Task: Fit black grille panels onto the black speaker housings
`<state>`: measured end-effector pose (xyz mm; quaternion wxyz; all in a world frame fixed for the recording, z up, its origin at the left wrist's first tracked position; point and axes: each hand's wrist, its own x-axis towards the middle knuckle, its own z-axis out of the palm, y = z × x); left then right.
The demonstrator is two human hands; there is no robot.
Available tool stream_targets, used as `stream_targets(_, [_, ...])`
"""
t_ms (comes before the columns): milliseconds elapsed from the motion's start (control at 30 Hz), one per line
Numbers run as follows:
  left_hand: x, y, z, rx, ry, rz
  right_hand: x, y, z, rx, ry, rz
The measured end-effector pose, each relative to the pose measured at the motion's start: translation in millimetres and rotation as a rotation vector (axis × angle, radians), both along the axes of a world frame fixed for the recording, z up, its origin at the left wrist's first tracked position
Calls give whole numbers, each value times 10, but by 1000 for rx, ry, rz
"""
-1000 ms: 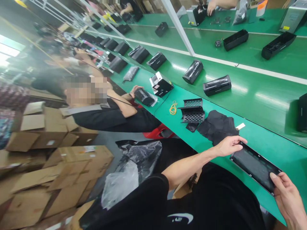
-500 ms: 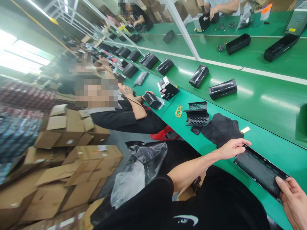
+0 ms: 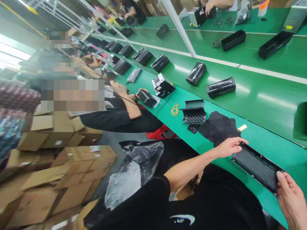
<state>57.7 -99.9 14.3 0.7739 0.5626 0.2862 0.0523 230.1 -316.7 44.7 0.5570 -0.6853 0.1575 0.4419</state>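
Observation:
A black speaker grille panel (image 3: pixel 257 167), curved like a shallow trough with small tabs along its rims, is held over the green bench. My left hand (image 3: pixel 229 147) grips its far-left end, thumb bent against the rim. At the opposite end my right hand (image 3: pixel 290 191) pinches the panel, its thumb lying on the inner face. Just beyond my left hand lies a pile of black cloth pieces (image 3: pixel 217 127). Beside that pile, slotted black grille panels (image 3: pixel 193 111) are stacked on the bench.
Several black speaker housings (image 3: pixel 222 87) sit on the green conveyor (image 3: pixel 259 105). A yellow cord (image 3: pixel 175 109) and a black-and-white box (image 3: pixel 163 85) lie farther along the bench. A co-worker's arm (image 3: pixel 128 107) is at left, above cardboard boxes (image 3: pixel 79 169).
The view has shifted slightly, so most things sit a little farther left. The panel looks tilted a bit more toward me, and both hands keep their hold on it.

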Motion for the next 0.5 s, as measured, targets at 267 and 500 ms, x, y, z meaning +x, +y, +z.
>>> stream_targets(267, [-2,-3,-95,-48,13,16,22,-32,-34,-36,1,-25])
stream_targets(500, [7,-10,-132,-59,-3,15,19,10,-45,-47,-44,-5])
